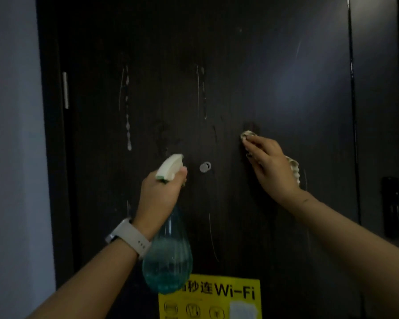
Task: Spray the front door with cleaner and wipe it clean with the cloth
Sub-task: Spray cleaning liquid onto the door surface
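Obs.: the dark front door point(251, 65) is filling most of the view, lit dimly. Cleaner is already sitting on it: 2 long drip trails point(127, 107) are running down the upper panel, 1 left of centre and 1 near centre, neither wiped yet.

Left hand point(158, 192) is curling round the neck of the spray bottle point(167, 254), fingers at the white trigger head, nozzle facing the door just left of the peephole point(205, 167). The bottle is showing blue-green liquid in its lower part. A watch point(130, 237) is sitting on that wrist.

Right hand point(271, 163) is pressing the cloth point(248, 135) against the door right of centre, fingers laid fairly flat over it; a bunched end of the cloth is sticking out under the heel of the hand.

Judgement: spraying looks at least partly done; wiping looks barely begun, with both trails and the wide left and upper areas left to cover.

Room and edges: a hinge point(65, 89) is marking the left edge beside the pale wall point(12, 134). The right edge seam is running close to a dark lock unit point(392, 206). A yellow Wi-Fi sticker point(235, 293) is occupying the lower door, touching the bottle's base in view. Open panel is lying above both hands.
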Demonstrator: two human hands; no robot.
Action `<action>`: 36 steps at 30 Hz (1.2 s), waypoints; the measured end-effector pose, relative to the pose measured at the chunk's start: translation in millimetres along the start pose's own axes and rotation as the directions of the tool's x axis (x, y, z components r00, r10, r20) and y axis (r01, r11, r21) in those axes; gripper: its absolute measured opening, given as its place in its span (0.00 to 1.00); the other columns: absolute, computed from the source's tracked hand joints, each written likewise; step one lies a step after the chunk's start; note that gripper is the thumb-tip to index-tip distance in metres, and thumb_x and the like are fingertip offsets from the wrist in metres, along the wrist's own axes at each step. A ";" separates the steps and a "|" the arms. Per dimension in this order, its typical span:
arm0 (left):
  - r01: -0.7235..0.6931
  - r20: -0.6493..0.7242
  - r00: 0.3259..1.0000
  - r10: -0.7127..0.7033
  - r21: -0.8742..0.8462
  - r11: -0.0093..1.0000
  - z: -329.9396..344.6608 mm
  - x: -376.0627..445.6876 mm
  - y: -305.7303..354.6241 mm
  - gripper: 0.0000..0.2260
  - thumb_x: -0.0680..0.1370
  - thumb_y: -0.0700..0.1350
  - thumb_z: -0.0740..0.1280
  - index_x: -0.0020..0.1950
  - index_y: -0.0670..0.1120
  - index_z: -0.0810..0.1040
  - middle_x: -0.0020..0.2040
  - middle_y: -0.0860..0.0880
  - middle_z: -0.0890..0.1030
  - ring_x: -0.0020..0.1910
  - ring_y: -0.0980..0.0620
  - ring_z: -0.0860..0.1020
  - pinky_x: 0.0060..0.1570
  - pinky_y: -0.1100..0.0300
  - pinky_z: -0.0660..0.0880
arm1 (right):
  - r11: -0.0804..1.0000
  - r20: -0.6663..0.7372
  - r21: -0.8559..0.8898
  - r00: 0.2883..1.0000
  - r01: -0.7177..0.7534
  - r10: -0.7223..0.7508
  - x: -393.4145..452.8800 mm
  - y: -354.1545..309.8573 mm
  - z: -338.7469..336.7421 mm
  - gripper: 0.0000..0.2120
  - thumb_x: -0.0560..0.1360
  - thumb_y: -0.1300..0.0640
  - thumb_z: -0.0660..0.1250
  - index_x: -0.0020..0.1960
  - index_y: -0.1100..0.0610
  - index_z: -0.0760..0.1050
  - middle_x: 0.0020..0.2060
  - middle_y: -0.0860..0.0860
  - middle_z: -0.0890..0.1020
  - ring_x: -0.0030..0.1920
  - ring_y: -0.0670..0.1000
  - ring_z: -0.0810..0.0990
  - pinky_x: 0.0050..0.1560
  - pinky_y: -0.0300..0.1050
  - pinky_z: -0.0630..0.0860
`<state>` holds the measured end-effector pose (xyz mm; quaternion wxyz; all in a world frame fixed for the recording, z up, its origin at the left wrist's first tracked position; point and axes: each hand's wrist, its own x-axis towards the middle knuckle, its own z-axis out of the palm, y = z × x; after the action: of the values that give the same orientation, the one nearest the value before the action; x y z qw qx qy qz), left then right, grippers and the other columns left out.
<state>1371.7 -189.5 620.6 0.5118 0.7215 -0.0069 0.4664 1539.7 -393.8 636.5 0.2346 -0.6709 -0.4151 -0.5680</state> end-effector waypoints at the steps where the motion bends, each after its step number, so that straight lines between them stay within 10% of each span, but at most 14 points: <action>1: 0.007 0.015 1.000 -0.007 0.009 1.000 1.6 -11.4 -10.7 0.01 0.77 0.49 0.69 0.45 0.55 0.79 0.45 0.47 0.83 0.47 0.50 0.82 0.50 0.61 0.78 | 1.000 0.013 0.001 1.000 -0.014 0.014 -3.7 -3.3 0.6 0.24 0.75 0.68 0.67 0.71 0.61 0.70 0.67 0.58 0.73 0.67 0.56 0.70 0.68 0.45 0.65; 7: 0.124 0.065 0.989 -0.131 0.105 0.987 13.4 -56.1 -60.1 0.07 0.78 0.49 0.67 0.46 0.47 0.81 0.42 0.47 0.83 0.44 0.50 0.81 0.35 0.73 0.72 | 0.999 0.058 0.042 0.998 -0.019 0.017 -29.8 -15.3 10.5 0.23 0.76 0.68 0.66 0.70 0.61 0.71 0.67 0.58 0.72 0.66 0.56 0.70 0.69 0.46 0.66; 19: 0.023 0.083 0.996 -0.021 -0.025 0.999 33.2 -53.7 -32.1 0.07 0.77 0.48 0.69 0.47 0.45 0.82 0.41 0.43 0.83 0.43 0.47 0.81 0.40 0.67 0.75 | 0.997 -0.089 -0.078 0.995 0.028 -0.035 -22.5 14.9 -51.2 0.21 0.78 0.65 0.63 0.71 0.62 0.70 0.67 0.60 0.73 0.66 0.57 0.69 0.70 0.37 0.60; 23: -0.030 0.078 0.996 0.041 -0.138 0.990 59.9 -24.2 12.6 0.04 0.75 0.51 0.72 0.41 0.54 0.83 0.41 0.44 0.84 0.46 0.45 0.83 0.53 0.44 0.79 | 0.985 -0.172 -0.163 0.985 -0.050 0.022 -21.9 62.5 -98.4 0.21 0.78 0.65 0.64 0.71 0.61 0.70 0.66 0.60 0.72 0.66 0.57 0.69 0.70 0.36 0.61; 29: -0.153 0.071 0.983 0.167 -0.178 0.972 109.6 15.1 97.5 0.07 0.69 0.57 0.69 0.34 0.70 0.80 0.42 0.51 0.84 0.48 0.51 0.83 0.56 0.45 0.78 | 0.976 -0.236 -0.145 0.963 -0.165 0.128 -39.1 127.9 -129.2 0.23 0.76 0.66 0.65 0.71 0.61 0.70 0.68 0.59 0.72 0.67 0.58 0.70 0.71 0.46 0.65; 36: -0.194 0.027 0.978 0.205 -0.214 0.957 158.5 64.3 165.5 0.08 0.77 0.48 0.68 0.38 0.51 0.78 0.37 0.49 0.82 0.43 0.48 0.83 0.53 0.45 0.80 | 0.985 -0.240 -0.060 0.960 -0.164 0.146 -47.1 135.5 -120.1 0.27 0.76 0.68 0.65 0.74 0.60 0.65 0.71 0.54 0.68 0.71 0.45 0.62 0.73 0.31 0.55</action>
<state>1432.9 -356.3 779.0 0.5351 0.6703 -0.1415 0.4944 1582.7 -575.9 642.1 0.2991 -0.6383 -0.3078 -0.6391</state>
